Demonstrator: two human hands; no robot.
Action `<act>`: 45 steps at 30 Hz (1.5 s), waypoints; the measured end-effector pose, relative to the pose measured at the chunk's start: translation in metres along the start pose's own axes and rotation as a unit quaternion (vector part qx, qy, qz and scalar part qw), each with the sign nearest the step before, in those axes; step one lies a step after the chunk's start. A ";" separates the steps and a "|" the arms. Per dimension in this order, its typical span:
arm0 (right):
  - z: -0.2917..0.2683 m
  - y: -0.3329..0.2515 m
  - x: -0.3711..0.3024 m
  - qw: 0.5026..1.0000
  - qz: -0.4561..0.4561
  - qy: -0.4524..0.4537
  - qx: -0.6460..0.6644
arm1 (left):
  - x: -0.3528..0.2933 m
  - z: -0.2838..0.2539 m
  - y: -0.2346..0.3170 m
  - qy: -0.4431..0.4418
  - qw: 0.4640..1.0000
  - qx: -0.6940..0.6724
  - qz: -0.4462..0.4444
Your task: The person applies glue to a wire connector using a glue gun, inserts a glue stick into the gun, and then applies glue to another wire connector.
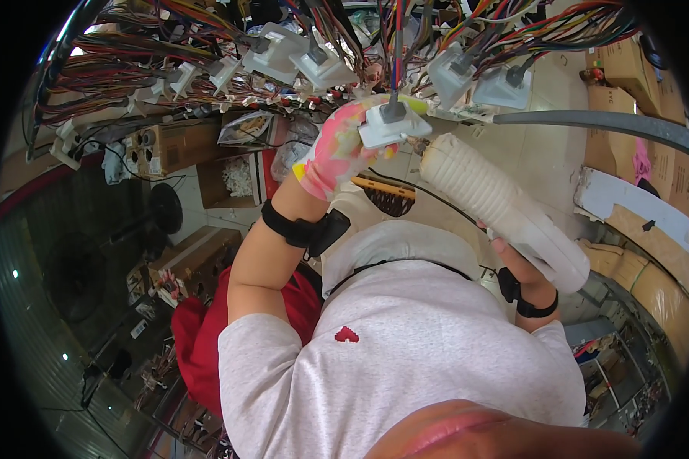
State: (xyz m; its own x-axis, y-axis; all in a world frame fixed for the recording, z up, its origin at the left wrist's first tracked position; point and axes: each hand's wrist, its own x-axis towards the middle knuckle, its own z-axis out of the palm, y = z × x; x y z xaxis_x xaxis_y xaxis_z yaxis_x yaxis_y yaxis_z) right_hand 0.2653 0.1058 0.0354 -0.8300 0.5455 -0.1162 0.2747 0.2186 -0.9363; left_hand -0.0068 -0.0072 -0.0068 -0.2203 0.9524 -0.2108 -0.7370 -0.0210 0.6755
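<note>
My left hand, in a pink, white and yellow glove, is closed on a white plastic connector housing. A grey plug sits on its upper face, with red and blue wires running up from it. My right hand grips a long white bottle-shaped tool with a ribbed body; most of that hand is hidden behind it. The tool's browned end carries a small metal nozzle, close beside the housing's right edge. Whether nozzle and housing touch, I cannot tell.
More white housings hang among bundles of coloured wires along the top. A grey curved tube crosses at right. Cardboard boxes stand at both sides. A black cable runs below the tool. Someone in red is behind my left arm.
</note>
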 end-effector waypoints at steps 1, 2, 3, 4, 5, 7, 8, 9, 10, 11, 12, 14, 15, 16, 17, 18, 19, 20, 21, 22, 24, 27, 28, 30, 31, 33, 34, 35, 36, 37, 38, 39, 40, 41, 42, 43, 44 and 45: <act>0.002 0.000 -0.001 1.000 -0.001 0.000 -0.001 | -0.002 0.002 -0.001 0.000 1.000 0.000 0.001; 0.003 0.000 -0.003 1.000 0.002 0.003 0.000 | -0.005 0.003 -0.003 0.036 0.999 -0.033 0.017; 0.005 0.001 -0.004 1.000 0.004 0.006 0.001 | -0.006 0.002 -0.006 0.073 0.995 -0.067 0.033; 0.006 0.001 -0.004 1.000 0.004 0.005 0.000 | -0.006 0.000 -0.010 0.072 0.995 -0.068 0.033; 0.007 0.002 -0.004 1.000 -0.019 0.008 -0.006 | -0.007 -0.004 -0.015 0.082 0.993 -0.070 0.054; 0.009 0.003 -0.005 0.999 -0.041 0.010 -0.011 | -0.008 -0.003 -0.018 0.093 0.990 -0.073 0.073; 0.010 0.004 -0.006 0.999 -0.043 0.009 -0.024 | -0.009 0.002 -0.016 0.104 0.989 -0.067 0.080; 0.011 0.004 -0.007 0.998 -0.046 0.009 -0.036 | -0.010 0.005 -0.015 0.116 0.988 -0.061 0.087; 0.013 0.003 -0.007 0.998 -0.046 0.009 -0.038 | -0.011 0.007 -0.016 0.114 0.988 -0.062 0.087; 0.015 0.000 -0.008 0.999 -0.036 0.019 -0.034 | -0.012 0.009 -0.016 0.123 0.985 -0.066 0.097; 0.016 -0.002 -0.008 0.999 -0.027 0.030 -0.030 | -0.012 0.010 -0.016 0.131 0.983 -0.069 0.107; 0.020 0.001 -0.010 0.999 -0.018 0.030 -0.040 | -0.016 0.012 -0.016 0.140 0.982 -0.065 0.112; 0.022 0.002 -0.010 0.998 -0.008 0.033 -0.051 | -0.017 0.013 -0.015 0.147 0.980 -0.060 0.117; 0.023 0.002 -0.010 0.998 -0.007 0.033 -0.052 | -0.017 0.014 -0.015 0.147 0.980 -0.061 0.116; 0.025 0.002 -0.011 0.998 -0.008 0.034 -0.053 | -0.016 0.016 -0.014 0.152 0.980 -0.067 0.114; 0.026 0.002 -0.011 0.998 -0.010 0.036 -0.054 | -0.016 0.017 -0.014 0.156 0.979 -0.073 0.112; 0.027 0.002 -0.010 0.998 -0.009 0.035 -0.054 | -0.016 0.016 -0.015 0.157 0.978 -0.073 0.112; 0.027 0.001 -0.009 0.997 -0.023 0.032 -0.070 | -0.017 0.016 -0.016 0.154 0.978 -0.066 0.121; 0.028 0.001 -0.008 0.995 -0.038 0.028 -0.086 | -0.017 0.016 -0.016 0.151 0.978 -0.059 0.131; 0.029 0.001 -0.008 0.995 -0.038 0.028 -0.086 | -0.017 0.017 -0.016 0.151 0.978 -0.058 0.130; 0.031 0.002 -0.009 0.997 -0.008 0.035 -0.073 | -0.017 0.019 -0.015 0.168 0.976 -0.058 0.128; 0.029 0.002 -0.007 0.991 -0.031 0.019 -0.129 | -0.018 0.016 -0.015 0.164 0.978 -0.048 0.123; 0.029 0.003 -0.007 0.991 -0.030 0.019 -0.129 | -0.018 0.016 -0.015 0.164 0.978 -0.048 0.122; 0.032 0.006 -0.008 0.996 -0.013 0.036 -0.078 | -0.018 0.016 -0.016 0.167 0.977 -0.034 0.130; 0.031 0.005 -0.007 0.996 -0.013 0.035 -0.078 | -0.018 0.016 -0.015 0.168 0.977 -0.034 0.130; 0.029 0.000 -0.005 0.988 -0.034 0.016 -0.147 | -0.018 0.016 -0.015 0.171 0.977 -0.015 0.130; 0.030 0.002 -0.006 0.988 -0.034 0.016 -0.147 | -0.018 0.016 -0.015 0.171 0.977 -0.015 0.130; 0.031 0.004 -0.006 0.991 -0.036 0.024 -0.126 | -0.017 0.016 -0.015 0.173 0.976 -0.018 0.130; 0.032 0.006 -0.007 0.993 -0.037 0.033 -0.106 | -0.017 0.016 -0.015 0.176 0.976 -0.022 0.129; 0.032 0.007 -0.007 0.993 -0.038 0.032 -0.106 | -0.017 0.015 -0.016 0.176 0.976 -0.022 0.130; 0.032 0.008 -0.008 0.992 -0.033 0.031 -0.114 | -0.017 0.014 -0.016 0.172 0.976 -0.020 0.132; 0.031 0.009 -0.008 0.992 -0.029 0.029 -0.121 | -0.017 0.014 -0.016 0.167 0.977 -0.017 0.134; 0.031 0.009 -0.008 0.992 -0.029 0.029 -0.121 | -0.017 0.014 -0.016 0.167 0.976 -0.018 0.135; 0.031 0.008 -0.009 0.993 -0.030 0.037 -0.104 | -0.016 0.014 -0.016 0.171 0.976 -0.025 0.134; 0.031 0.008 -0.009 0.995 -0.030 0.045 -0.087 | -0.016 0.014 -0.016 0.174 0.975 -0.032 0.133; 0.030 0.007 -0.008 0.995 -0.030 0.045 -0.087 | -0.016 0.014 -0.017 0.175 0.975 -0.032 0.133; 0.029 0.004 -0.008 0.991 -0.040 0.037 -0.122 | -0.017 0.013 -0.017 0.178 0.975 -0.028 0.129; 0.028 0.003 -0.007 0.986 -0.051 0.029 -0.158 | -0.018 0.012 -0.017 0.181 0.975 -0.023 0.126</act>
State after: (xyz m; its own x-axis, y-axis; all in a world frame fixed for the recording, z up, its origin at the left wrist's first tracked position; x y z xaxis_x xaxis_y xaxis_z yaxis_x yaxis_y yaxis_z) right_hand 0.2583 0.0799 0.0242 -0.8341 0.5516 0.0009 0.3365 0.5102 -0.7915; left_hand 0.0176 -0.0200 -0.0057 -0.6025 0.7461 -0.2833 -0.6566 -0.2616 0.7075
